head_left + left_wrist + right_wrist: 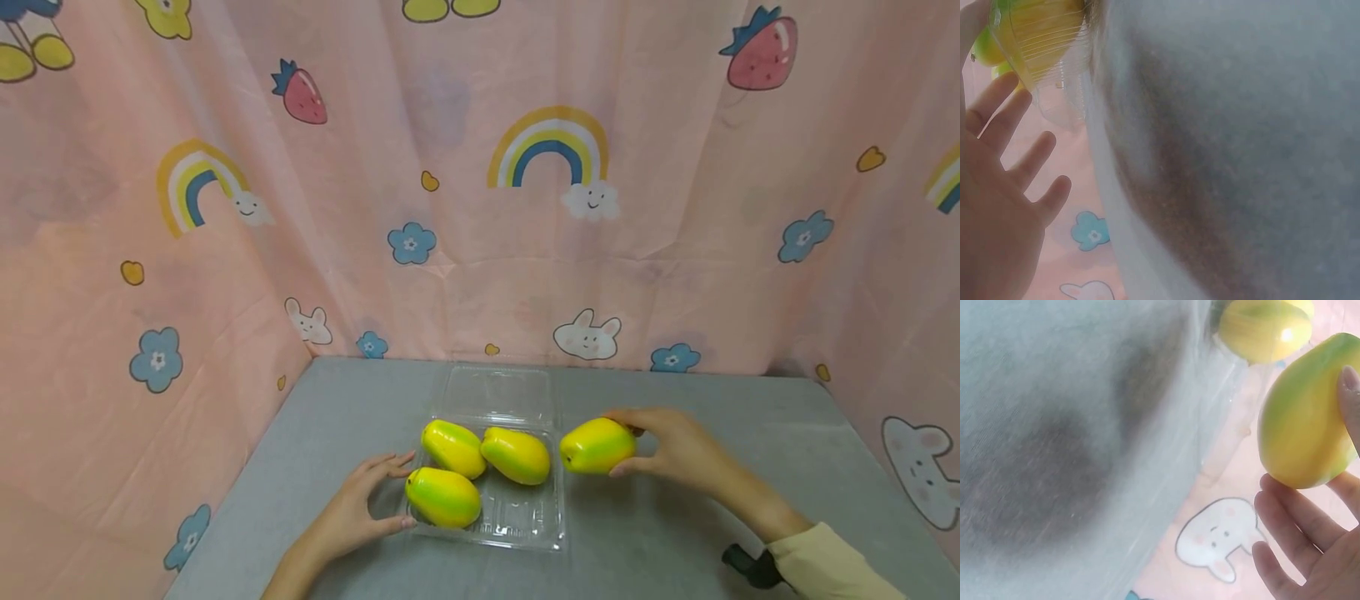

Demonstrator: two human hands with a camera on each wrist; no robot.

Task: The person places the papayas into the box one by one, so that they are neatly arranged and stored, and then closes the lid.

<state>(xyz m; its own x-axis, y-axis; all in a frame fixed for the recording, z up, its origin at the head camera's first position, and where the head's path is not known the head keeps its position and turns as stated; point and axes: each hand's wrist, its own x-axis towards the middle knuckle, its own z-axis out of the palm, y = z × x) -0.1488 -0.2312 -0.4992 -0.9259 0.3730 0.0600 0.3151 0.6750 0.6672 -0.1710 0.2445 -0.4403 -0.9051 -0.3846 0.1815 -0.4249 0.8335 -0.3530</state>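
A clear plastic clamshell box point(517, 521) lies with its lid point(498, 392) folded back. Inside it are three yellow-green papayas: one at the back left point(454, 448), one at the back right point(516, 456), one at the front left point(444, 498). My left hand point(352, 512) is at the box's left side, thumb and fingers spread and fairly straight; in the left wrist view its fingertips point(1007, 81) meet the box wall. To the right of the box, my right hand point(675, 450) grips another papaya point(597, 446) between thumb and fingers, just above the table.
Grey cloth covers the table point(750, 450). A pink patterned curtain point(480, 275) hangs along the back and both sides. Near the right sleeve point(828, 562) is a black object point(750, 567), partly hidden by the forearm.
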